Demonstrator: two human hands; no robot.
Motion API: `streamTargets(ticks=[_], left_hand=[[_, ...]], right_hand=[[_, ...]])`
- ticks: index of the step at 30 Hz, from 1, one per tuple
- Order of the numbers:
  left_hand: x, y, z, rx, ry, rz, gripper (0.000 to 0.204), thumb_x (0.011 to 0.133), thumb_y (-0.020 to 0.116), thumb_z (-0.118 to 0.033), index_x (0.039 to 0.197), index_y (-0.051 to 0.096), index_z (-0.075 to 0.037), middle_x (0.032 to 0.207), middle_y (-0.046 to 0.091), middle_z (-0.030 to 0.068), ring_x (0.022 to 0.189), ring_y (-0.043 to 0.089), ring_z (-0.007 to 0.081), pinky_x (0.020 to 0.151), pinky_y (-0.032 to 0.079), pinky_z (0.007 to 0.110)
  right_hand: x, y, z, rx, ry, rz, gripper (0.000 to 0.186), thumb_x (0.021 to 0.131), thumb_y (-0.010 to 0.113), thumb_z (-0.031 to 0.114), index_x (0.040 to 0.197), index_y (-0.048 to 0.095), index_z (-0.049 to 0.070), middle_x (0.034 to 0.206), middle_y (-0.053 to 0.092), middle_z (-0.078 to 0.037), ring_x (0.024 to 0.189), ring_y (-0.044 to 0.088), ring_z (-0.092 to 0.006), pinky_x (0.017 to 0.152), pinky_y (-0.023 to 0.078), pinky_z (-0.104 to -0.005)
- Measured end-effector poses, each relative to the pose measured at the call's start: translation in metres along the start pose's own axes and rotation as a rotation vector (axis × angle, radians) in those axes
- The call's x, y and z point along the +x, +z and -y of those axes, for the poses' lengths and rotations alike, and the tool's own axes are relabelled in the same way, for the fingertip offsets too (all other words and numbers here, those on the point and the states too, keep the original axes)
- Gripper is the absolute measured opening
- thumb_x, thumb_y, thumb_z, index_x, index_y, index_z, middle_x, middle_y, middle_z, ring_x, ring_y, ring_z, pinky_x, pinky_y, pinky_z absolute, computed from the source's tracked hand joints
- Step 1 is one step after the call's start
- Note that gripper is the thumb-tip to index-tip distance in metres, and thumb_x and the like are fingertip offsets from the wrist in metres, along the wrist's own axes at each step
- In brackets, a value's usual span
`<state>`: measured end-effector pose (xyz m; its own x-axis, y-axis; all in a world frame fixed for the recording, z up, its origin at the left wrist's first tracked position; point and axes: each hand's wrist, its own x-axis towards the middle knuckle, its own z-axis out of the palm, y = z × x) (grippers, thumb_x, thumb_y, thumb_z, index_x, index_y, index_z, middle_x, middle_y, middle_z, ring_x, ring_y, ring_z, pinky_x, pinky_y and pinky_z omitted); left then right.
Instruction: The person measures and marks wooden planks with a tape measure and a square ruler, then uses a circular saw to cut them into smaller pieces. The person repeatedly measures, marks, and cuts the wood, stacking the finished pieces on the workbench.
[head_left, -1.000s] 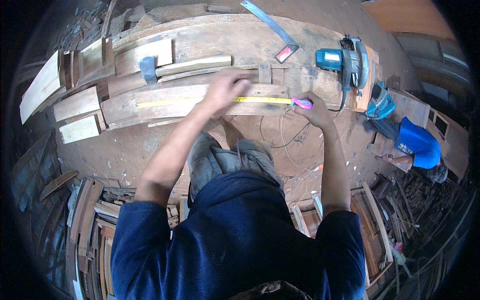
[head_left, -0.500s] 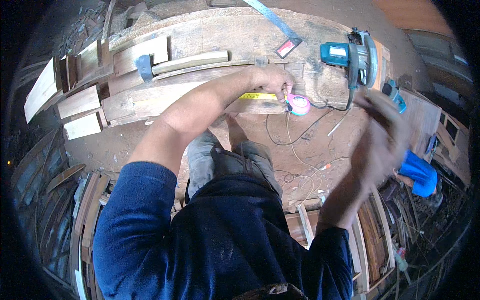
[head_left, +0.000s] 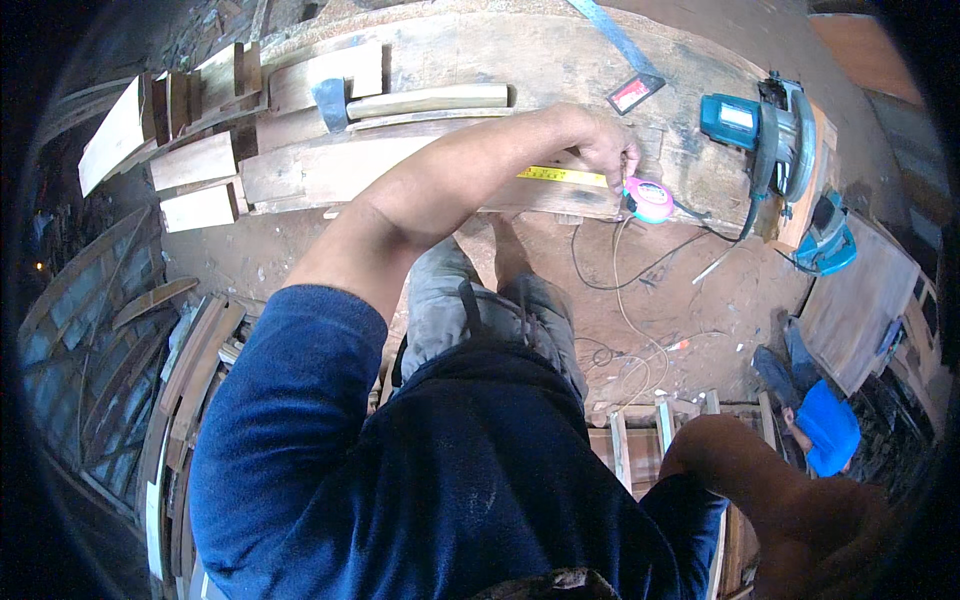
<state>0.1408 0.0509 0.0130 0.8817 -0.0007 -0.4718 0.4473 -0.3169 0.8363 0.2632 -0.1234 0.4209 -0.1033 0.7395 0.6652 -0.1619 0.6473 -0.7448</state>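
My left hand (head_left: pixel 605 148) reaches across the workbench (head_left: pixel 690 75), its fingers closed at the mouth of a pink tape measure (head_left: pixel 652 201). The yellow blade (head_left: pixel 560 175) runs out leftward along a flat board (head_left: pixel 375 165), passing partly behind my forearm. The case rests by the board's right end, near the bench's front edge. My right arm (head_left: pixel 745 475) is bent back at the lower right, and its hand is lost in the dark rim.
Beyond the board lies a hatchet (head_left: pixel 330 105); a try square (head_left: pixel 635 92) is farther right. A teal circular saw (head_left: pixel 775 130) sits at the bench's right end, near another teal power tool (head_left: pixel 830 240). Cords trail on the floor. A person in blue (head_left: pixel 828 428) is low at right.
My right arm has swung from beside the circular saw down and back to the lower right. My left hand stays on the tape measure; the whole view has shifted, moving the bench rightward.
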Motion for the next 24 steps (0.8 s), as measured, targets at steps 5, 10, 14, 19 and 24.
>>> streamTargets(ticks=[5, 10, 14, 19, 24], left_hand=[[0.004, 0.0, 0.009, 0.003, 0.044, 0.013, 0.049, 0.074, 0.089, -0.042, 0.113, 0.075, -0.016, 0.109, 0.075, 0.009, 0.106, 0.068, 0.0271, 0.088, 0.051, 0.043], [-0.001, -0.002, 0.002, 0.035, 0.027, 0.005, 0.049, 0.073, 0.089, -0.043, 0.112, 0.075, -0.017, 0.106, 0.075, 0.0089, 0.104, 0.069, 0.0272, 0.088, 0.051, 0.042], [0.001, 0.0, 0.005, 0.031, 0.058, 0.005, 0.048, 0.073, 0.089, -0.043, 0.111, 0.076, -0.017, 0.105, 0.076, 0.0085, 0.102, 0.069, 0.0269, 0.087, 0.052, 0.042], [0.003, 0.002, 0.01, -0.011, 0.062, 0.007, 0.047, 0.074, 0.089, -0.043, 0.11, 0.075, -0.017, 0.104, 0.076, 0.0075, 0.101, 0.069, 0.0257, 0.085, 0.052, 0.041], [-0.002, -0.003, -0.004, 0.027, 0.001, 0.017, 0.045, 0.076, 0.088, -0.037, 0.115, 0.074, -0.018, 0.109, 0.075, 0.0075, 0.104, 0.068, 0.027, 0.087, 0.053, 0.044]], right_hand=[[-0.038, -0.027, 0.007, 0.222, 0.085, 0.083, 0.028, 0.091, 0.07, 0.009, 0.118, 0.066, 0.002, 0.117, 0.065, -0.009, 0.099, 0.067, -0.0182, 0.074, 0.057, -0.0324], [-0.155, -0.009, -0.054, 0.876, 0.754, -0.606, 0.028, 0.083, 0.077, 0.005, 0.108, 0.062, 0.007, 0.105, 0.059, -0.006, 0.1, 0.062, -0.0193, 0.078, 0.055, -0.0359], [-0.197, 0.04, -0.155, -0.226, 1.197, -0.596, 0.018, 0.095, 0.075, 0.009, 0.101, 0.058, 0.005, 0.095, 0.066, -0.006, 0.084, 0.064, -0.0107, 0.075, 0.055, -0.0274], [-0.252, 0.061, -0.229, -0.404, 1.037, -0.587, 0.016, 0.096, 0.074, 0.007, 0.106, 0.064, -0.001, 0.097, 0.071, -0.008, 0.088, 0.066, -0.0114, 0.082, 0.055, -0.0272], [-0.286, 0.057, -0.266, -0.681, 0.836, -0.454, 0.013, 0.095, 0.075, 0.006, 0.102, 0.066, 0.001, 0.099, 0.07, -0.006, 0.09, 0.064, -0.0099, 0.08, 0.053, -0.0272]])
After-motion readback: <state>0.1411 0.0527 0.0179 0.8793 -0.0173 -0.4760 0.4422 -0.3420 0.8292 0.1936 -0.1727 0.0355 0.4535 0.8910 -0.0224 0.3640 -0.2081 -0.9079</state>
